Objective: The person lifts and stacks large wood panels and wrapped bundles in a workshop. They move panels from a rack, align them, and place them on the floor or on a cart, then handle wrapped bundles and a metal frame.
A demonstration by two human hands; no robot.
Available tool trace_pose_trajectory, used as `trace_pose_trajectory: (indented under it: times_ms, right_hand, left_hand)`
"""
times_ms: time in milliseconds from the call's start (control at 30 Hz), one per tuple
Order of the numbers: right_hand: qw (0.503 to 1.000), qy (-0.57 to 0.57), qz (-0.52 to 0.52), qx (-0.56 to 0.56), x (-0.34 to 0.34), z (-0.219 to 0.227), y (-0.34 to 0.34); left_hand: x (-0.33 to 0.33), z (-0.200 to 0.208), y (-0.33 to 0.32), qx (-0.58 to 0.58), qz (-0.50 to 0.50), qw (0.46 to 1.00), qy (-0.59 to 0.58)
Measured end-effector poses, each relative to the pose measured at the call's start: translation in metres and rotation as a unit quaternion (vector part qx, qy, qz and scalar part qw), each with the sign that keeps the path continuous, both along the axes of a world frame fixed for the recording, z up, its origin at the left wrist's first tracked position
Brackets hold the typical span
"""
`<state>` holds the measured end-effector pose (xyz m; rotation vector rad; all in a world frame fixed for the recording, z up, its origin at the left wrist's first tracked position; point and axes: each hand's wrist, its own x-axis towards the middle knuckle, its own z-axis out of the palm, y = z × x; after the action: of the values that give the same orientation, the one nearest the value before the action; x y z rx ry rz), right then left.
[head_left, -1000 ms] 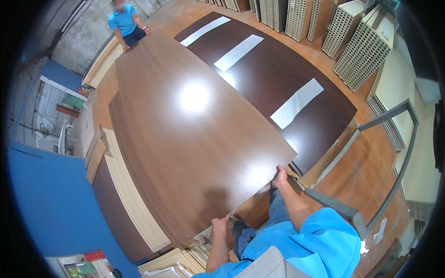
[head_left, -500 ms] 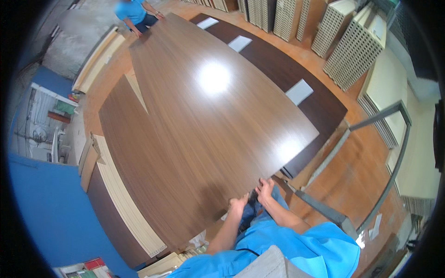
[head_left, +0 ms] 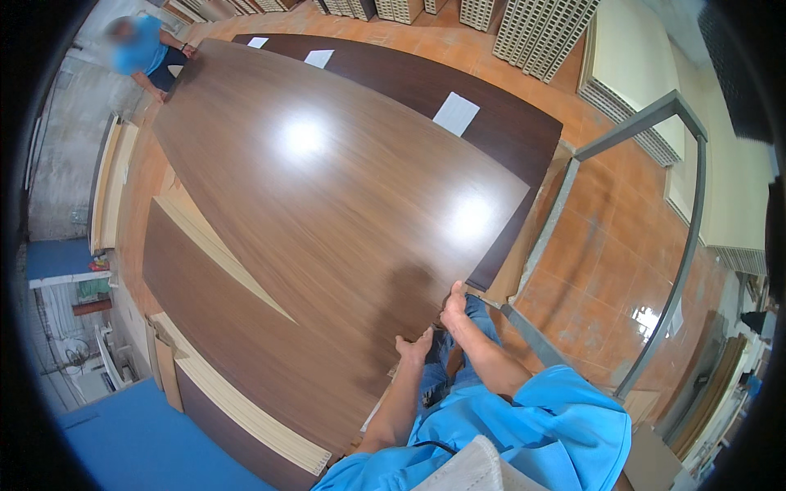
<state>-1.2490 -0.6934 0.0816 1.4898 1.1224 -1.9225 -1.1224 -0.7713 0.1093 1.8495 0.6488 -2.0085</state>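
On my feed I see a bright blue short-sleeved fabric shirt (head_left: 532,434), blue denim jeans (head_left: 483,325), a thin dark cord (head_left: 436,444), a pale grey fabric piece (head_left: 468,473), and bare left (head_left: 415,344) and right hands (head_left: 453,306).

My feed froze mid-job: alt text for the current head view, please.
The person's left hand and right hand are at the near edge of a large brown panel, with a co-worker holding its far end. Beneath, partly covered, is a dark panel bearing white strips.
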Motion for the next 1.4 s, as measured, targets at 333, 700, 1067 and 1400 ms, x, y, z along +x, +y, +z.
trace_pose_trajectory:
  times_ms: [333, 700, 1067, 1400]
  right_hand:
    - [0.996, 0.075, 0.035, -0.018, -0.187, -0.099, 0.123]
    - [0.991, 0.004, 0.126, 0.048, -0.351, -0.153, 0.223]
    - [0.971, -0.038, 0.213, 0.103, -0.371, -0.203, 0.261]
    - [0.993, 0.011, 0.106, 0.057, -0.375, -0.19, 0.249]
  left_hand:
    - [-0.125, 0.0, 0.062, -0.071, -0.5, 0.854, 0.123]
    - [0.121, 0.013, -0.153, -0.232, -0.606, 0.7, -0.297]
    - [0.225, 0.149, -0.137, -0.095, -0.711, 0.525, -0.458]
    - [0.214, 0.127, -0.057, -0.078, -0.676, 0.664, -0.31]
